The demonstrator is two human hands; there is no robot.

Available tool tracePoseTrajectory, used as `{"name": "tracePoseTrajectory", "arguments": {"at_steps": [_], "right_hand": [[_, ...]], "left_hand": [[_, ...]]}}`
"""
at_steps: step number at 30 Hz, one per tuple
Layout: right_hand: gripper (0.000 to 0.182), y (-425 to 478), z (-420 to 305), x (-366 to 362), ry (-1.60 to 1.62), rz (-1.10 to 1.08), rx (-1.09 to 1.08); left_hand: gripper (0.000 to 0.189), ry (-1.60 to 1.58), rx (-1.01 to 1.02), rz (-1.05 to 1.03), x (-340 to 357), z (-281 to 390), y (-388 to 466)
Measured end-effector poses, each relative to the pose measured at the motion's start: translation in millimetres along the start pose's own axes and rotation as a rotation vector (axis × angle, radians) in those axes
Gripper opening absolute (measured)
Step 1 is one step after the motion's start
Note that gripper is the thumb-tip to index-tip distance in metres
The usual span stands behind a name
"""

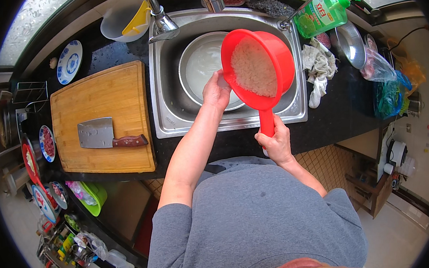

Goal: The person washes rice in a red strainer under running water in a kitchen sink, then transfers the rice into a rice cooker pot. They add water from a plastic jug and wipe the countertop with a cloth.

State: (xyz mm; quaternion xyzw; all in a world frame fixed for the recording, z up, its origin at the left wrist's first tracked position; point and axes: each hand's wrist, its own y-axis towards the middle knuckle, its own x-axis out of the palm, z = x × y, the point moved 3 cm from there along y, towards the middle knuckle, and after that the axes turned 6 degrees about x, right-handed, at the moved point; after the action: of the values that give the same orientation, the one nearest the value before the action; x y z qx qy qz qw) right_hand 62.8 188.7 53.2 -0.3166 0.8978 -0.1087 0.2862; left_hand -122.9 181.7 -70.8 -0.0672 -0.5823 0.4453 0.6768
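A red plastic dipper [285, 58] holding rice grains [253, 67] is tilted to the left above the sink. My right hand [277, 140] is closed around its handle. Under the dipper's left rim my left hand [217, 91] is cupped, its fingers at or near the rim; whether it touches is unclear. Below both, a round metal basin [185, 76] with cloudy water [203, 60] stands in the stainless-steel sink [168, 111], partly covered by the dipper and my left hand.
Left of the sink, a cleaver [96, 133] lies on a wooden cutting board [99, 89]. The faucet [164, 25] is at the back. A green dish-soap bottle [320, 16], a crumpled cloth [318, 67] and a metal strainer [350, 46] are to the right. A translucent bowl [111, 25] stands back left.
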Motion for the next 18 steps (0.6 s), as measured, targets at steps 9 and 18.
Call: {"name": "tracePoseTrajectory", "arguments": {"at_steps": [9,18], "right_hand": [[0.044,4.0,1.2,0.0,0.206,-0.131,0.11],[0.029,7.2,-5.9,8.7,0.547,-0.339,0.263]], "left_hand": [[0.027,-0.004,0.052,0.068,-6.5,-1.4,3.2],[0.029,-0.147,0.087,0.105,1.5,20.3,-9.7]]}}
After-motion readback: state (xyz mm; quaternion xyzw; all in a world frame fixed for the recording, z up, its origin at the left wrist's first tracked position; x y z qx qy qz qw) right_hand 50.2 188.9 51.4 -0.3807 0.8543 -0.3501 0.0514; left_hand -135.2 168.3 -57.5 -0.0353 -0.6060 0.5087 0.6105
